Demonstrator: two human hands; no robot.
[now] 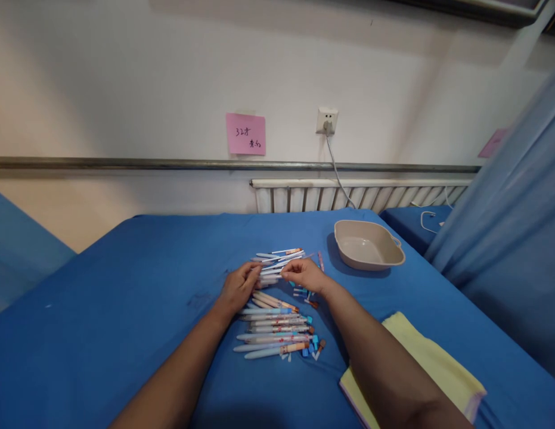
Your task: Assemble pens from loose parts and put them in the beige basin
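Several slim pens lie side by side on a blue cloth, with white pens (269, 271) at the back between my two hands. My left hand (239, 287) has its fingers closed around the left ends of these white pens. At their right ends, the thumb and forefinger of my right hand (306, 274) pinch a white pen. Closer to me is a row of patterned pens (277, 328) in pale blue, white and peach. Small blue and brown caps (313, 343) are scattered at the row's right end, and more small blue pieces (300, 292) lie under my right hand.
An empty beige basin (369, 245) stands at the back right. A folded yellow cloth (431, 363) lies partly under my right forearm. Behind the blue-covered table (125, 286) are a radiator (299, 199) and a plugged-in cable (336, 170). Blue curtains hang at the right.
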